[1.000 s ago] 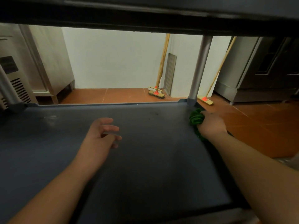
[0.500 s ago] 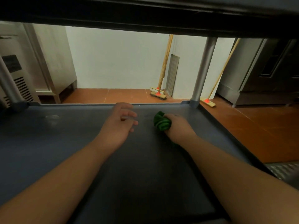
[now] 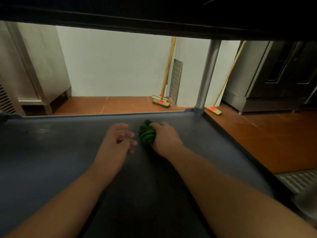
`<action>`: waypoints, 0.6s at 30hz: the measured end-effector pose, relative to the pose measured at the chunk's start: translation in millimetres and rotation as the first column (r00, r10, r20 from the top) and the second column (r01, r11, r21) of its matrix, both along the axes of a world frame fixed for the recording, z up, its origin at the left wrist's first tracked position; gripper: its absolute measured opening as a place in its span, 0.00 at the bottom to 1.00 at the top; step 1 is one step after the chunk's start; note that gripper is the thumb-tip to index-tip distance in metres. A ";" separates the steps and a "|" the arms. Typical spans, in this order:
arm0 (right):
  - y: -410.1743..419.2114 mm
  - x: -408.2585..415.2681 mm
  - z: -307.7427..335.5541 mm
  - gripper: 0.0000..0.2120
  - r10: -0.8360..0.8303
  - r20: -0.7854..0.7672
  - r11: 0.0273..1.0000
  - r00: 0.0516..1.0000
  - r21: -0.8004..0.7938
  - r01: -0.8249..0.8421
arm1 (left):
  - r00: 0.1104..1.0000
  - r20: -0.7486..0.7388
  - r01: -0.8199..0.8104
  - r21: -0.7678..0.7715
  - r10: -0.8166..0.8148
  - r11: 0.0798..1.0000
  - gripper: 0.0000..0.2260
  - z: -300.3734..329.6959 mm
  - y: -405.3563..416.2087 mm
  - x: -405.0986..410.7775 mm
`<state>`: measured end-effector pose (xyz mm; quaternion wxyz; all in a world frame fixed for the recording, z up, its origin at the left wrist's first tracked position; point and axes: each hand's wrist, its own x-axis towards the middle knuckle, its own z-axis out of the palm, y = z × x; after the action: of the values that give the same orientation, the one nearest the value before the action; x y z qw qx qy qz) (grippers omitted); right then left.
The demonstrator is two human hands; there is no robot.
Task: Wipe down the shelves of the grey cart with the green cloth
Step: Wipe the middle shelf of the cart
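A dark grey cart shelf [image 3: 51,152] fills the lower view, with another shelf's underside [image 3: 154,14] dark across the top. My right hand [image 3: 164,138] presses a bunched green cloth [image 3: 146,133] onto the shelf, near its far edge and a little right of centre. My left hand [image 3: 116,143] hovers just left of the cloth, fingers spread and curled, holding nothing. Both forearms reach in from the bottom.
A grey metal post [image 3: 205,78] rises from the shelf's far right corner. Beyond it, two brooms [image 3: 161,102] [image 3: 213,109] lean on a white wall over red floor tiles. Steel cabinets [image 3: 34,66] [image 3: 274,74] stand left and right. A ribbed metal surface [image 3: 296,179] lies at the right.
My right hand has slid the cloth from the far right corner leftward to the middle of the shelf. My left hand moved forward and right, staying beside it.
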<state>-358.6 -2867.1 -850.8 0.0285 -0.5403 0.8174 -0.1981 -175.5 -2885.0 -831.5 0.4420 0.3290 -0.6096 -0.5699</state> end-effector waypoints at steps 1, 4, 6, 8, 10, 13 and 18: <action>-1.3 9.4 -0.4 0.29 0.089 -0.034 0.996 0.995 -0.008 -0.089 | 1.000 0.001 -0.012 -0.010 0.012 1.000 0.18 -1.1 -1.2 0.1; 0.1 -19.8 -1.7 0.25 0.055 0.076 0.998 0.996 -0.040 -0.052 | 1.000 -0.017 -0.016 -0.015 0.016 1.000 0.19 -3.3 -3.6 1.7; 5.0 -64.2 -3.0 0.13 -0.134 0.048 0.988 0.990 -0.069 0.138 | 1.000 -0.002 -0.015 -0.003 0.015 1.000 0.19 -5.8 -4.2 3.3; 17.4 -116.9 -1.4 0.07 -0.381 -0.034 0.923 0.924 -0.081 0.377 | 1.000 0.006 -0.019 0.018 0.019 1.000 0.20 -9.4 -5.8 5.8; 26.7 -156.5 2.2 0.13 -0.508 -0.050 0.861 0.860 -0.060 0.505 | 0.999 -0.003 -0.034 0.033 0.034 0.999 0.20 -11.2 -9.2 7.4; 10.9 -147.1 3.5 0.17 -0.528 -0.091 0.849 0.844 -0.039 0.527 | 0.999 0.014 -0.042 0.011 0.041 0.999 0.20 -10.5 -10.8 6.3; -53.4 -3.0 1.6 0.15 0.017 0.036 1.000 0.999 0.010 -0.017 | 0.999 -0.005 -0.048 -0.067 0.047 0.997 0.19 -4.7 -7.8 2.8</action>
<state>-361.5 -2920.5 -849.2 0.0478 -0.5432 0.8132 -0.2033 -172.7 -2892.8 -836.2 0.4672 0.3274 -0.6198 -0.5389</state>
